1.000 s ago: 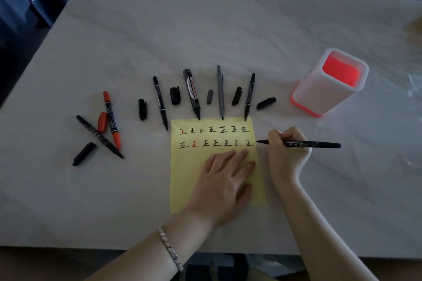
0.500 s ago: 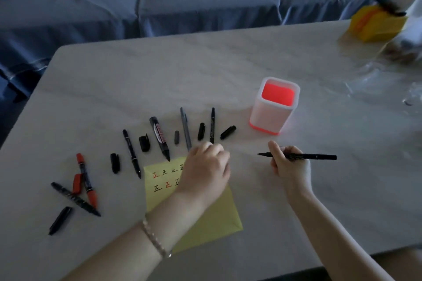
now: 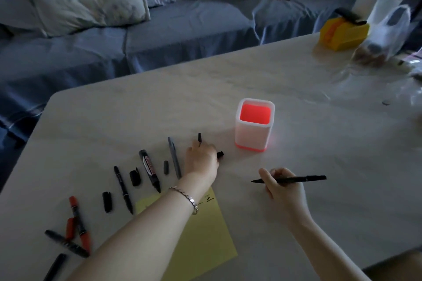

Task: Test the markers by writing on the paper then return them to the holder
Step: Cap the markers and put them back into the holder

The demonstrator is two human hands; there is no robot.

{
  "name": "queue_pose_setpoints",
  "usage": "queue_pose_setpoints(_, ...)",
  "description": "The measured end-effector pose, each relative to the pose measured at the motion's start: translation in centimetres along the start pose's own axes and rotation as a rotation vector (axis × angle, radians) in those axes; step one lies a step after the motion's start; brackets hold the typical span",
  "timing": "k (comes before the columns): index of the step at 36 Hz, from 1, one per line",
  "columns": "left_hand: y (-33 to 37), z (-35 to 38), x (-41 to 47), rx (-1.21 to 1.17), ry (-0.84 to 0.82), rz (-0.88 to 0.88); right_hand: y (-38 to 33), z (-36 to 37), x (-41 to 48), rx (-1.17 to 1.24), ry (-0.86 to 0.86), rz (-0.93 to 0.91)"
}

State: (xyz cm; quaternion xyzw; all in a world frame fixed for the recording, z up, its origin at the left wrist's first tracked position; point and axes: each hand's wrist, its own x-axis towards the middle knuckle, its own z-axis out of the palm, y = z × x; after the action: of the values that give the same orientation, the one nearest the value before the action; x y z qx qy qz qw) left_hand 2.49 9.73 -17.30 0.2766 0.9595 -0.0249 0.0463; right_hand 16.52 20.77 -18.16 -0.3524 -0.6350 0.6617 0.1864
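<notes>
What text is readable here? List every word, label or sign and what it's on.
"正": handwritten in black on the yellow paper, near its top right corner; other writing is covered.
Red label on the thick black marker: lettering too blurred to read.
Thin black marker in the right hand: no print legible.

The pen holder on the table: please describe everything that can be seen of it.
The pen holder is a square cup with rounded corners, seemingly translucent white plastic, glowing red inside, with a red band at its base. It stands upright, open-topped, on the pale table; no marker shows in it. Nothing touches it: the left hand and the right hand, which holds a black marker, are nearer the camera.
</notes>
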Motion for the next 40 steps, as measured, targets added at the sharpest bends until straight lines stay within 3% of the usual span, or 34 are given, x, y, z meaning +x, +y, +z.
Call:
queue_pose_setpoints(3,-0.1,-1.1,-1.1,-0.103,0.075,-0.030,-0.3,0.1,-0.4,0.005,-0.010,0.000)
queue_pose_setpoints(9,-2.7,-3.5,-7.1,-0.692,0.190,-0.121,-0.4,0.9,-1.5,0.016,-0.050,0.010)
queue_pose_setpoints(17,-6.6,-3.3,-14.2,-1.247,0.015,-0.223,-2.6,3.6,-4.5,0.088,-0.256,0.086)
queue_pose_setpoints(25,-8.5,-3.0,-17.6,-1.368,0.061,-0.259,-5.7,6.8,-7.2,0.293,-0.423,0.145)
queue_pose_setpoints(31,-8.8,-3.8,-18.7,-1.424,0.139,-0.200,-6.0,7.5,-8.7,0.234,-0.461,0.151)
queue_pose_setpoints(40,-8.6,-3.9,-19.3,-1.404,0.112,-0.192,-5.9,7.3,-8.9,0.144,-0.446,0.136)
